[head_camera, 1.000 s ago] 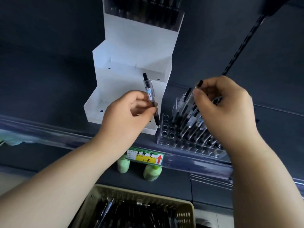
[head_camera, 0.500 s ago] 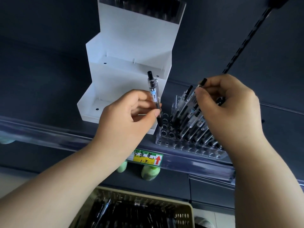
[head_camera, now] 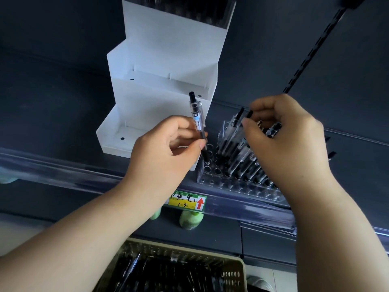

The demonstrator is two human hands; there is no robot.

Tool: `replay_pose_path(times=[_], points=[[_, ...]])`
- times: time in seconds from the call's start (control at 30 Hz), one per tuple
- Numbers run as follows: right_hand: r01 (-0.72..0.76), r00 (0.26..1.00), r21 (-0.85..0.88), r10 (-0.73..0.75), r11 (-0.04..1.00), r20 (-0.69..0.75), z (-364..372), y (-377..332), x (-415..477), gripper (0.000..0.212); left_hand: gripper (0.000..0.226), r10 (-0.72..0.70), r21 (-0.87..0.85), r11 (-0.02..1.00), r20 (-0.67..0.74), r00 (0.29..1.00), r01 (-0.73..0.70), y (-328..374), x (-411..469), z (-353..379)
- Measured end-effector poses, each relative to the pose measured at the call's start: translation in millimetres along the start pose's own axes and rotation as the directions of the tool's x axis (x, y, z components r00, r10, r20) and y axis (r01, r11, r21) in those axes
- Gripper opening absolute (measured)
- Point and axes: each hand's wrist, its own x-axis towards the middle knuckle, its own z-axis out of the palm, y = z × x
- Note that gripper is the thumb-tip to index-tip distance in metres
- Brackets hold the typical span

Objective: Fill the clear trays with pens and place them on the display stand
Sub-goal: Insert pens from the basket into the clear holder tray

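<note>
A clear tray (head_camera: 219, 182) with rows of holes stands on the dark shelf, its right part filled with several black pens (head_camera: 235, 152). My left hand (head_camera: 166, 152) pinches one clear-barrelled black pen (head_camera: 196, 121) upright, its tip down at a hole in the tray's left column. My right hand (head_camera: 288, 140) grips a bunch of pens (head_camera: 271, 129) over the tray's right side, with the thumb against the pens standing there. The white stepped display stand (head_camera: 166, 81) rises just behind and left of the tray; its two lower steps hold nothing and a filled tray sits at its top.
A beige perforated basket (head_camera: 231, 275) full of black pens sits below the shelf edge. A clear price rail with a yellow-green label (head_camera: 187, 202) runs along the shelf front. Two green bottle caps (head_camera: 190, 220) show under it. A slotted upright (head_camera: 311, 49) runs up at the right.
My left hand has carried its pen rightward and down until the tip reaches the tray's left holes. The right hand stays over the pens.
</note>
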Motion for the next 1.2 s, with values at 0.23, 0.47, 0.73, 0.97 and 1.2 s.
replay_pose_path(times=[0.23, 0.47, 0.73, 0.97, 1.2], points=[[0.129, 0.991, -0.153, -0.133, 0.980, -0.016, 0.7, 1.8, 0.2, 0.014, 0.024, -0.001, -0.029, 1.000, 0.001, 1.000, 0.001, -2.1, 1.6, 2.3], [0.193, 0.981, -0.195, -0.192, 0.962, 0.022, -0.7, 0.0, -1.2, 0.015, 0.025, 0.030, -0.054, 0.998, 0.050, 0.998, -0.027, -0.3, 0.6, 6.9], [0.172, 0.985, -0.172, -0.174, 0.970, 0.004, -6.0, 3.1, -3.8, 0.018, 0.032, 0.052, 0.012, 0.998, 0.112, 0.992, -0.054, -4.7, 1.7, 21.5], [0.179, 0.981, -0.171, -0.188, 0.969, -0.039, -11.7, 6.6, -7.6, 0.016, 0.021, 0.115, 0.222, 0.964, 0.143, 0.983, -0.145, -10.8, 5.2, 31.7], [0.199, 0.977, -0.181, -0.209, 0.963, -0.042, -14.7, 9.0, -9.6, 0.016, 0.013, 0.107, 0.390, 0.904, 0.197, 0.975, -0.178, -24.1, 5.1, 39.4]])
